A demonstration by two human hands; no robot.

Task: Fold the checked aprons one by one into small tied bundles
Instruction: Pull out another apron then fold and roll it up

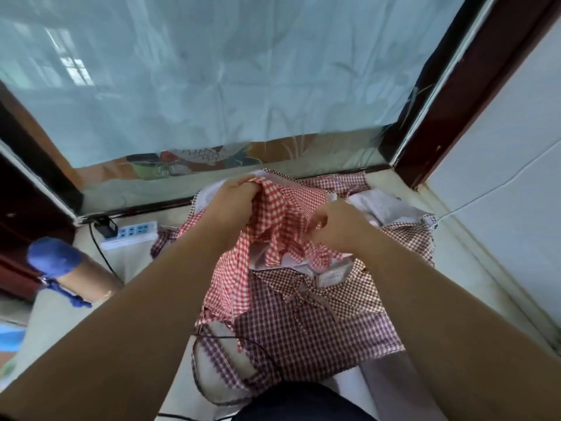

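Both hands work on 1 red-and-white checked cloth apron, lifted clear of the pile so its loose length can hang and be gathered. The left hand is clenched on the apron's far upper edge, fingers curled over a bunched fold, and seems to serve as the anchor that holds the cloth up. The right hand grasps a crumpled section lower and nearer, its fingers curled into the fabric, probably drawing in a fold or hunting for a tie strap; which of the 2 cannot be told. The apron therefore runs between the 2 grips as a short slack span, while the rest drops from under the left wrist in a long strip toward the person's lap, its lower end lying on the pile. Beneath it lie other aprons, apparently waiting their turn: a brown-and-cream checked apron with a tied bow just below the right hand, and a purple-and-white checked apron nearer the body, both spread out and overlapping on the pale floor. No finished bundle shows, so the red apron's folding looks to be at an early stage. A white power strip sits well apart to the left, near the window frame.
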